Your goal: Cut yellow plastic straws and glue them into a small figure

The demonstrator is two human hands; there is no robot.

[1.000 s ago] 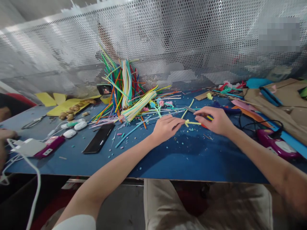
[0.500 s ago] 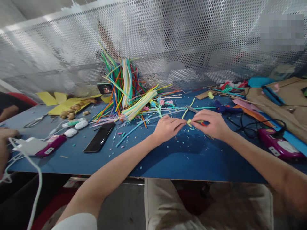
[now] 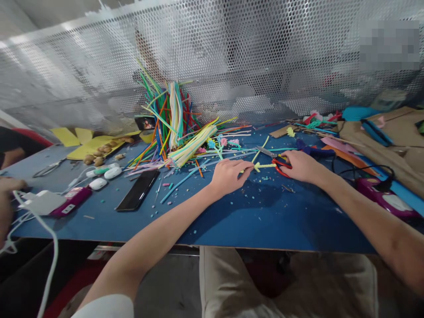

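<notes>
My left hand [image 3: 229, 177] pinches a small yellow fuzzy piece [image 3: 257, 166], whose stem points right toward the scissors. My right hand [image 3: 300, 165] has its fingers closed on the red handles of the scissors [image 3: 281, 167]; the metal blades point to the upper left over the blue table [image 3: 228, 225]. Behind my left hand lies a green stem with blue and pink fuzzy tips [image 3: 220, 150]. A pale green strip [image 3: 265, 142] lies near the blades.
Colourful pipe cleaners [image 3: 175, 119] are heaped at the back. A black phone [image 3: 138, 190] lies left of centre. To the right are a blue glue gun [image 3: 311, 150], black cable and purple power strip [image 3: 384, 198]. A person's hand [image 3: 9, 187] shows at far left.
My right hand has moved right, off the yellow piece and onto the scissors' handles. The yellow piece now shows its stem; my left hand keeps its hold, shifted slightly left.
</notes>
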